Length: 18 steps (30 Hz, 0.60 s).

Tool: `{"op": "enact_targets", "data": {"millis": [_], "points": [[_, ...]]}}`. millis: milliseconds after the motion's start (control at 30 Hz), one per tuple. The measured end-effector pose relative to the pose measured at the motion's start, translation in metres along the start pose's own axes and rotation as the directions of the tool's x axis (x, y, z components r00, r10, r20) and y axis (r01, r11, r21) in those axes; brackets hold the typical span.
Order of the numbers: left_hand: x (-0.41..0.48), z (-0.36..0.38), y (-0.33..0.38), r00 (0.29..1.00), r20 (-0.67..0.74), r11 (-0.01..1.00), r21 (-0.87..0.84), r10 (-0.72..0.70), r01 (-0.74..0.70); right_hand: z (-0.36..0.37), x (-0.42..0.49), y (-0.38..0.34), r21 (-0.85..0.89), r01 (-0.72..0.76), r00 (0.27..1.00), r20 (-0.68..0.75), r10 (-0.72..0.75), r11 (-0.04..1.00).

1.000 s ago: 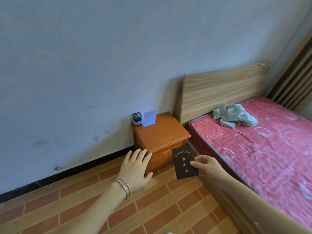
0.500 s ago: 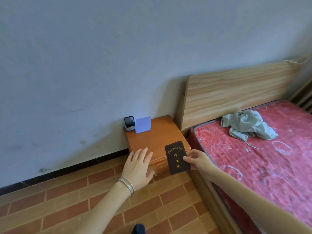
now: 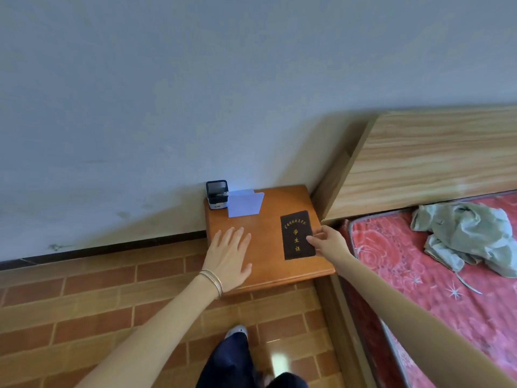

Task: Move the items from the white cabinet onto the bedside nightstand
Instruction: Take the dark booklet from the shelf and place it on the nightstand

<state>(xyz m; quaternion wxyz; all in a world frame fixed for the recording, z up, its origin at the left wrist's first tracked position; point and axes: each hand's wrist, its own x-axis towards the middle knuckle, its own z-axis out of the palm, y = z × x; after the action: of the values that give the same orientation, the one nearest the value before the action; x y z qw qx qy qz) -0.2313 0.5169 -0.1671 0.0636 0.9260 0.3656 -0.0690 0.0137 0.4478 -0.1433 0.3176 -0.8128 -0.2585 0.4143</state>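
A dark booklet with gold lettering (image 3: 296, 234) is over the right side of the orange wooden nightstand (image 3: 268, 264); whether it rests on the top I cannot tell. My right hand (image 3: 328, 242) pinches its right edge between thumb and fingers. My left hand (image 3: 229, 257), with thin bangles at the wrist, lies flat with straight fingers on the nightstand's left front part. At the back of the nightstand stand a small black-and-white box (image 3: 217, 194) and a pale blue folded card (image 3: 245, 204). The white cabinet is out of view.
The nightstand sits in a corner between a grey wall (image 3: 195, 93) and a light wooden headboard (image 3: 433, 161). A bed with a red patterned mattress (image 3: 419, 275) lies to the right, with a crumpled grey-green cloth (image 3: 464, 236) on it. The floor is brown brick tile (image 3: 84, 312).
I have stepped closer, so the nightstand is now below me. My right hand has carried the booklet from its front edge to over its top. My left hand now lies on the top.
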Motion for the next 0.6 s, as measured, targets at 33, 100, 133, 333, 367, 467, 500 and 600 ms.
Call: {"op": "enact_targets", "data": {"millis": [33,100,133,333,367,467,500,600], "points": [[0.014,0.004,0.001,1.000,0.000,1.000,-0.012,-0.007,0.007,0.001,0.017,-0.001,0.017,-0.014,1.000,0.003,0.014,1.000],[0.042,0.015,0.003,1.000,0.003,0.999,-0.033,0.003,-0.003,0.004,0.052,-0.001,0.031,-0.031,0.999,0.014,0.031,0.999],[0.056,0.023,0.006,1.000,0.009,0.999,-0.043,0.006,-0.005,0.007,0.071,0.001,0.031,-0.035,0.999,0.023,0.034,0.999],[0.129,0.108,0.013,0.996,0.045,0.995,-0.054,-0.077,0.079,0.034,0.189,0.027,0.038,-0.049,0.998,0.042,0.047,0.998],[0.139,0.124,0.015,0.993,0.057,0.994,-0.048,-0.100,0.103,0.039,0.207,0.035,0.049,-0.056,0.997,0.049,0.054,0.997],[0.165,0.173,0.021,0.977,0.094,0.978,-0.063,-0.191,0.197,0.054,0.254,0.058,0.082,-0.065,0.996,0.067,0.060,0.994],[0.173,0.189,0.024,0.971,0.107,0.973,-0.066,-0.215,0.222,0.059,0.269,0.066,0.081,-0.062,0.996,0.072,0.056,0.995],[0.192,0.231,0.028,0.950,0.130,0.950,-0.099,-0.283,0.297,0.077,0.308,0.088,0.064,-0.051,0.995,0.092,0.045,0.997]]}}
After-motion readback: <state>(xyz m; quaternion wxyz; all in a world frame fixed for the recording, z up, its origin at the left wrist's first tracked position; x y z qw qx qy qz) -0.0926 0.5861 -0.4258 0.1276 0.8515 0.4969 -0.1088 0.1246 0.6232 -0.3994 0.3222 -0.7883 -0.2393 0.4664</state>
